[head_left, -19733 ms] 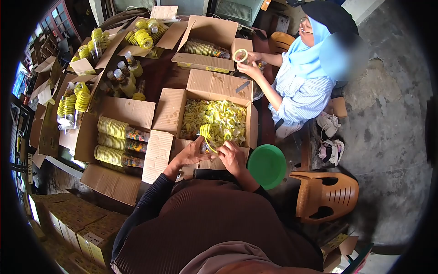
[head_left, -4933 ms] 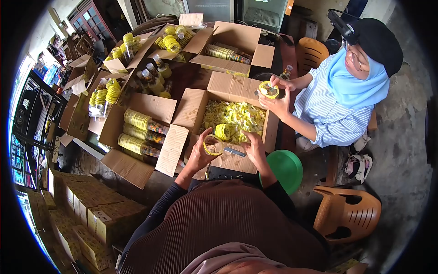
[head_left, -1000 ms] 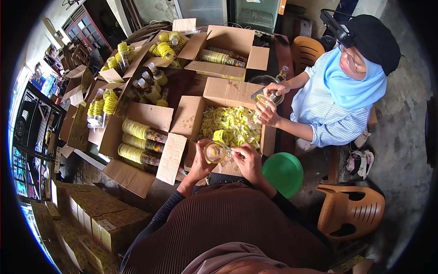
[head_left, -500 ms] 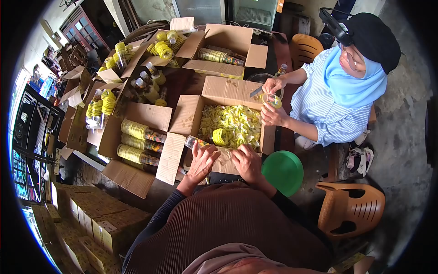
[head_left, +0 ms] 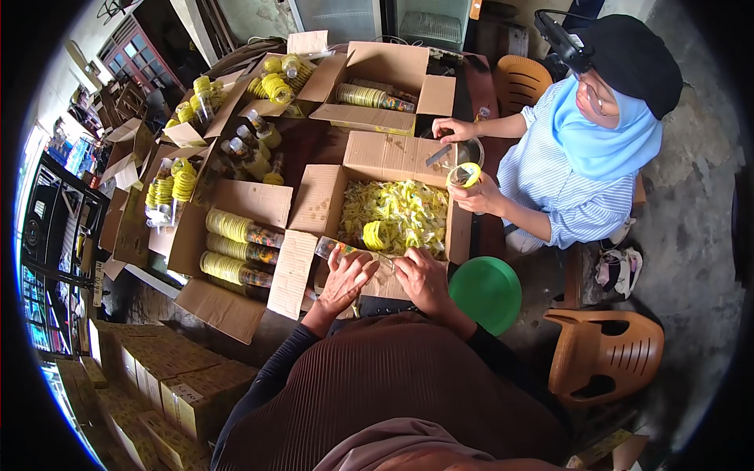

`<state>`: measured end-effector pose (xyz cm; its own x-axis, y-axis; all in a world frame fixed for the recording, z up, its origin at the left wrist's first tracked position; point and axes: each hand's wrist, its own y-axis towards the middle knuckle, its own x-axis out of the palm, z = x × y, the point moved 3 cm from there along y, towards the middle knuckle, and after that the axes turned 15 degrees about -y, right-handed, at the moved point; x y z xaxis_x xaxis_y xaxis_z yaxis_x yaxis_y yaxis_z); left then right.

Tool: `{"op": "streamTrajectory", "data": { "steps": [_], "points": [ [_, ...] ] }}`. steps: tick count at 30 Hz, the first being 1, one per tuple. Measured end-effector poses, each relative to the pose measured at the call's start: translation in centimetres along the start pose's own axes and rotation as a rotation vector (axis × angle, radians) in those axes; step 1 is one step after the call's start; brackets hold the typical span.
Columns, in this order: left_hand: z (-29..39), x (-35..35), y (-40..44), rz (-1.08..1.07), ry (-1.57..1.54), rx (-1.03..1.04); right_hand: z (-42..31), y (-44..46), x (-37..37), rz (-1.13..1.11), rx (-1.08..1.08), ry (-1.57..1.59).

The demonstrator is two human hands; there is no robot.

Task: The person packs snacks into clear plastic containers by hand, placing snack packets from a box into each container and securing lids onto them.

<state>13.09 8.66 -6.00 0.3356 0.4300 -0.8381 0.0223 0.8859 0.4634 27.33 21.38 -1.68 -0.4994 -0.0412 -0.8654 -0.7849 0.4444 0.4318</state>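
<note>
My left hand (head_left: 346,280) is wrapped over a clear jar (head_left: 328,248), which lies on its side at the near edge of an open cardboard box (head_left: 385,155). Close by on the right, my right hand (head_left: 422,278) is closed in a pinch at the jar's end; what its fingers grip is too small to tell. Yellow-and-white wrapped pieces (head_left: 404,210) fill the box. A small stack of yellow rings (head_left: 375,235) lies on them, just beyond my hands.
A co-worker (head_left: 577,149) at the right holds a yellow-rimmed jar (head_left: 464,175) near a blade (head_left: 438,155) on the box flap. A green basin (head_left: 485,295) stands right of my hands. Left is a box of ringed jars (head_left: 228,225); an orange chair (head_left: 605,353) stands lower right.
Since a second ago, the jar in my left hand has turned from mouth-up onto its side. The co-worker's one hand has let go of their jar and moved back toward the bowl.
</note>
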Motion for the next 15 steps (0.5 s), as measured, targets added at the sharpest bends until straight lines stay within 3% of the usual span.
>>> {"op": "streamTrajectory", "data": {
  "steps": [5, 8, 10, 11, 12, 14, 15],
  "points": [
    [0.3, 1.1, -0.5, 0.019, -0.029, 0.066, 1.0, -0.7, 2.7, -0.168, 0.004, 0.015],
    [0.5, 1.7, 0.2, 0.078, -0.042, -0.024, 1.4, -0.7, 2.9, -0.09, 0.065, 0.095],
    [-0.2, 1.3, 1.2, 0.462, -0.377, -0.149, 1.6, -0.5, 2.8, -0.075, 0.128, 0.137],
    [-0.4, 1.3, 1.1, 0.481, -0.536, -0.29, 1.8, -0.5, 2.7, -0.064, 0.198, 0.179],
    [-0.4, 1.1, 1.2, 0.489, -0.532, -0.291, 1.8, -0.4, 2.5, -0.064, 0.189, 0.179],
    [-1.1, 1.2, 0.9, 0.58, -0.908, -0.548, 1.8, -0.2, 1.5, 0.076, 0.242, 0.248],
    [-1.1, 0.7, 1.4, 0.571, -0.943, -0.534, 1.7, -0.3, 1.2, 0.086, 0.256, 0.267]
  ]
}}
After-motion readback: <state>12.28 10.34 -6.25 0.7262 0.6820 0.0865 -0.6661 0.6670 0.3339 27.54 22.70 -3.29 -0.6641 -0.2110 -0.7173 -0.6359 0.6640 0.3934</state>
